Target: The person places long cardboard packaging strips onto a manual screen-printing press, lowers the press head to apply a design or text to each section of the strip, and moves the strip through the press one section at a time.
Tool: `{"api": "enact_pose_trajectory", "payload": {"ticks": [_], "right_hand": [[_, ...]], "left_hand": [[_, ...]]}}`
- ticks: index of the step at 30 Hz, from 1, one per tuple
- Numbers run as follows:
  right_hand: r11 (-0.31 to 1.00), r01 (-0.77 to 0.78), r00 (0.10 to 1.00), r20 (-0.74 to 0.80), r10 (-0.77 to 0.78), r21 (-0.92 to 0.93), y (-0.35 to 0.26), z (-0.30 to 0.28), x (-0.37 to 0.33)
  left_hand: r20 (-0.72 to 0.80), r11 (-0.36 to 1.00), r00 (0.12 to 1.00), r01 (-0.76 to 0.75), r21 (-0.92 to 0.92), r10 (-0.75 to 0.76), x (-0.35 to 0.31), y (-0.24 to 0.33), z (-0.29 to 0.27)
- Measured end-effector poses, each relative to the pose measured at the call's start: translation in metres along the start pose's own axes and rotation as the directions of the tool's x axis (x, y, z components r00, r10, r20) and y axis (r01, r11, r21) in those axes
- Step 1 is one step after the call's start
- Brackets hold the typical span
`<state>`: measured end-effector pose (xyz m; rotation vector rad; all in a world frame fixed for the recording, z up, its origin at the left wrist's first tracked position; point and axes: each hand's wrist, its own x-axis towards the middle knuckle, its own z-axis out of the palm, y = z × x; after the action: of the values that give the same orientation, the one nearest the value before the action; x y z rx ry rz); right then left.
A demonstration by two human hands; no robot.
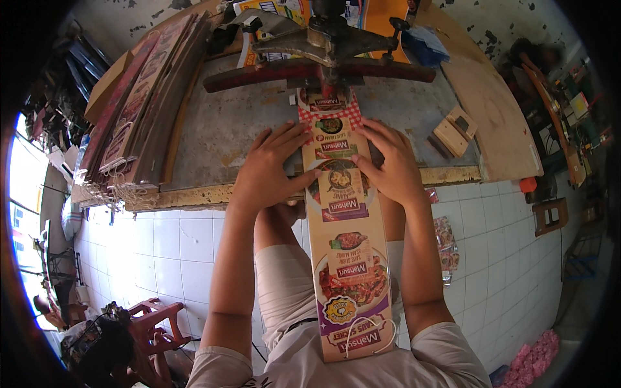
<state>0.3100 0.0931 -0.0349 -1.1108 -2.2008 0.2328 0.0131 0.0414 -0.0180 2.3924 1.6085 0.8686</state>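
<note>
A long, narrow printed cardboard board (346, 225) with pictures of food runs from my lap up onto the metal-topped table. A white string loop (365, 333) hangs at its near end. The far end, with a red checked band, reaches beneath the dark cast-metal head of a press (330, 48). My left hand (268, 167) rests at the board's left edge, fingers stretched forward and thumb on the print. Along the right edge lies my right hand (387, 158), fingers extended onto the surface. Neither hand wraps round the board.
Similar boards with strings stand stacked (139, 103) at the table's left. A wooden block (456, 131) lies to the right. Colourful printed sheets (284, 13) sit behind the press. A red stool (158, 320) and a person are at lower left; flat packets (445, 242) lie on the tiled floor.
</note>
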Motion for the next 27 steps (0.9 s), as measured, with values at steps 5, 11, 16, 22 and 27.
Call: {"api": "enact_pose_trajectory", "payload": {"ticks": [5, 11, 16, 22, 27], "right_hand": [[1.0, 0.0, 1.0, -0.001, 0.0, 0.006, -0.0016, -0.0019, -0.0001], [1.0, -0.018, 1.0, 0.011, 0.018, -0.002, -0.0027, -0.001, -0.0006], [1.0, -0.01, 1.0, 0.017, 0.011, -0.01, -0.0023, -0.002, 0.0013], [1.0, 0.0, 1.0, 0.014, 0.001, -0.015, -0.0007, -0.0017, 0.0005], [1.0, 0.012, 1.0, 0.021, -0.011, -0.022, -0.0014, -0.0006, 0.0006]], "left_hand": [[-0.005, 1.0, 1.0, -0.001, -0.004, 0.001, 0.0, 0.0012, 0.0], [-0.006, 1.0, 1.0, 0.005, 0.001, -0.005, -0.0008, 0.0003, 0.0018], [-0.011, 1.0, 1.0, 0.007, -0.016, -0.007, -0.0005, -0.0002, 0.0], [-0.011, 1.0, 1.0, 0.01, -0.027, -0.011, 0.0004, 0.0026, -0.0011], [-0.017, 1.0, 1.0, 0.002, -0.015, -0.002, -0.0015, -0.0019, 0.0029]]}}
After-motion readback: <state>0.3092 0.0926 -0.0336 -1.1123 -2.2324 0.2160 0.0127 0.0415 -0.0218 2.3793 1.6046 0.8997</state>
